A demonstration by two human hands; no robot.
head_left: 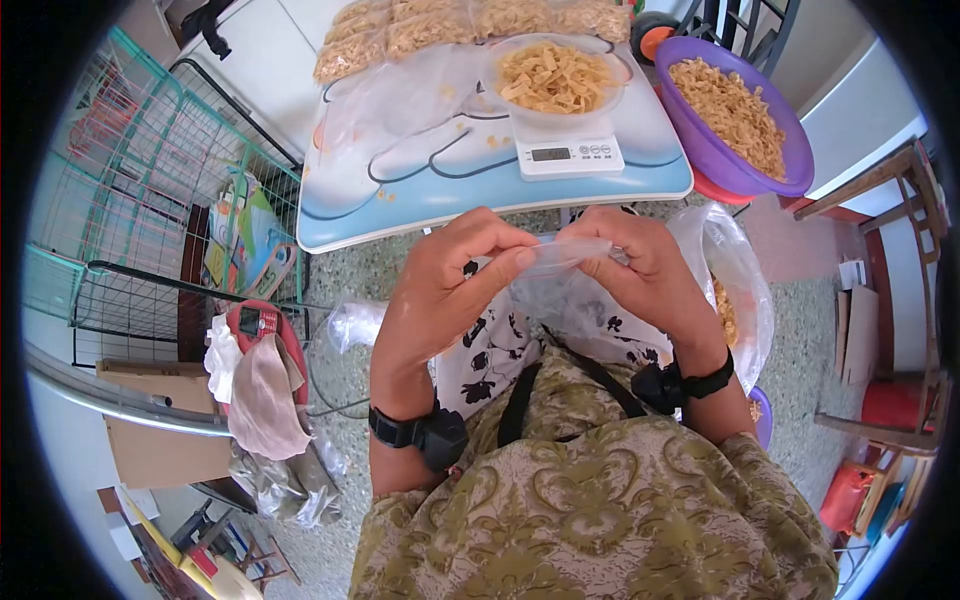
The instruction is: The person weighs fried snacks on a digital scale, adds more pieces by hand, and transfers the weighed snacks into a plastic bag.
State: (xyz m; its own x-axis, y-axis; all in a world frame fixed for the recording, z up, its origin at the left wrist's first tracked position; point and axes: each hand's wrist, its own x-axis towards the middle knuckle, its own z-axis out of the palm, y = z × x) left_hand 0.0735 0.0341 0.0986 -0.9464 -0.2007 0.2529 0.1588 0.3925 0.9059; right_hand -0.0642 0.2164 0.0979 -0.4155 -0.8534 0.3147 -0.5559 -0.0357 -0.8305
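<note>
Between my two hands a clear plastic bag [565, 290] is stretched by its top edge, hanging over my lap. My left hand [470, 270] pinches one side of that edge between thumb and fingers. On the other side my right hand [630, 262] pinches it in the same way. Just beyond them, on the blue-and-white table [440, 195], stands a white digital scale [570, 155]. A clear bowl [500, 95] of dried, pale yellow strips [558, 78] rests on the scale. I cannot read its display.
Filled bags [430, 30] line the table's back, with flat empty bags [410, 100] before them. A purple basin [800, 165] of dried pieces stands right. A large plastic sack [750, 290] sits by my right arm. Left are a wire cage [130, 200] and a red stool [290, 330] with cloths.
</note>
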